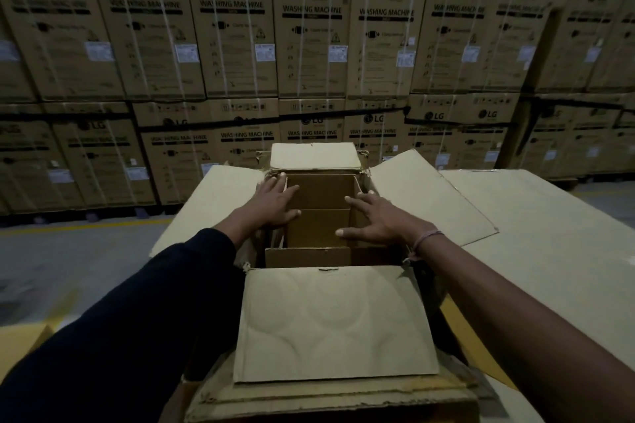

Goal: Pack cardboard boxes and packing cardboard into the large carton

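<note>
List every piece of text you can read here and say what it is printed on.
"LG": logo on the stacked cartons behind.
"WASHING MACHINE": printed below the logo on those cartons.
White stickers and small symbols on them: too blurred to read.
Large carton, inner boxes, left hand, right hand: no text.

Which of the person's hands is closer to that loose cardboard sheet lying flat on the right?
Right. The right hand rests at the right edge of the large carton opening, on the side nearest the flat cardboard sheet. The left hand is at the opening's left edge, farther away.
</note>
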The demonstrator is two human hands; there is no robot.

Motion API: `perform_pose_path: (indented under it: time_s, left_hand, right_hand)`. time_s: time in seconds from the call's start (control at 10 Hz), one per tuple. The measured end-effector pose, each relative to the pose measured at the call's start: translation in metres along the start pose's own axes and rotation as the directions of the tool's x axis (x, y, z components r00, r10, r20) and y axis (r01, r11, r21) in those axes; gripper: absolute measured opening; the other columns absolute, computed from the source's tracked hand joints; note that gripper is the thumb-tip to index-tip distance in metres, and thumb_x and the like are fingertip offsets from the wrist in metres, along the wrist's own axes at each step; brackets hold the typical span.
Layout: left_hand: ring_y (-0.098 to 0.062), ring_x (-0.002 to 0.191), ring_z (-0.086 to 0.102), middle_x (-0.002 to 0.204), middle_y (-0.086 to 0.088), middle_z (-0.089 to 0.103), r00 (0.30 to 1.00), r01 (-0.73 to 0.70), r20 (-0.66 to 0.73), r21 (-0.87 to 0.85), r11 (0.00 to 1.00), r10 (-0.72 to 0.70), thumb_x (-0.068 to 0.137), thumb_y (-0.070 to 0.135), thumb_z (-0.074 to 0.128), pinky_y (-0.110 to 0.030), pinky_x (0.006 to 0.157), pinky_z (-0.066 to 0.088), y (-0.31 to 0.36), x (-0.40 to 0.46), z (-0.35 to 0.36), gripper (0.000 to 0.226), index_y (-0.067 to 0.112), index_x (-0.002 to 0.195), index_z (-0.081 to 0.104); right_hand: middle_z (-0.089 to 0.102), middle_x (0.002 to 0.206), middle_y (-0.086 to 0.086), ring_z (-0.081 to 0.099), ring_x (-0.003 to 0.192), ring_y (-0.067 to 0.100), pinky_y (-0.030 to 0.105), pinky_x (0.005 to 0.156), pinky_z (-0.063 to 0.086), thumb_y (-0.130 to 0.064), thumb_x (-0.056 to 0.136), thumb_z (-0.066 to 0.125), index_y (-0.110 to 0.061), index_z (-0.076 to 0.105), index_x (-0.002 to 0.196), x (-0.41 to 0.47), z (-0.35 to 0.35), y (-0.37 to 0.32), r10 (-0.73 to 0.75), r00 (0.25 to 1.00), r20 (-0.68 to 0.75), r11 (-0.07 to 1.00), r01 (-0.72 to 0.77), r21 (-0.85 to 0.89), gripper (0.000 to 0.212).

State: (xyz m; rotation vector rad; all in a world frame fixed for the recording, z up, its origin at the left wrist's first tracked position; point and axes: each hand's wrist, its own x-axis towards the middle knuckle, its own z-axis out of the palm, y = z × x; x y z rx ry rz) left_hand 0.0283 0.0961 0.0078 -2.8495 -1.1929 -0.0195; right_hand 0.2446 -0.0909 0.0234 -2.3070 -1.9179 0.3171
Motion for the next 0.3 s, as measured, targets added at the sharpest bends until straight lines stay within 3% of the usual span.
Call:
perform_pose_path:
  time_s: [0.1, 0.3]
  left_hand:
    - [-0.037, 0.158, -0.013, 0.171, -0.018, -0.014, 1.000, 0.028, -0.011, -0.023, 0.999, -0.028, 0.104, 0.060, 0.039, -0.055, 0.125, -0.005, 0.000, -0.009, 0.001, 0.080, 0.024, 0.167, 0.005]
    - [-0.036, 0.156, -0.022, 0.169, -0.016, -0.022, 0.988, 0.042, -0.146, -0.075, 0.996, -0.052, 0.104, 0.064, 0.030, -0.054, 0.126, -0.009, -0.002, -0.030, -0.006, 0.082, 0.024, 0.166, -0.005]
  right_hand:
    - [-0.009, 0.175, 0.008, -0.010, 0.161, 0.033, 0.055, 0.127, -0.001, -0.087, 0.088, 0.039, -0.034, 0.002, 0.167, 0.008, 0.001, 0.006, 0.026, 0.999, -0.044, 0.993, -0.031, -0.114, 0.103]
    - [-0.021, 0.172, 0.012, -0.021, 0.158, 0.036, 0.056, 0.125, -0.009, -0.083, 0.094, 0.028, -0.028, -0.011, 0.166, 0.008, -0.013, 0.014, 0.079, 0.984, -0.161, 0.973, -0.111, -0.201, 0.098]
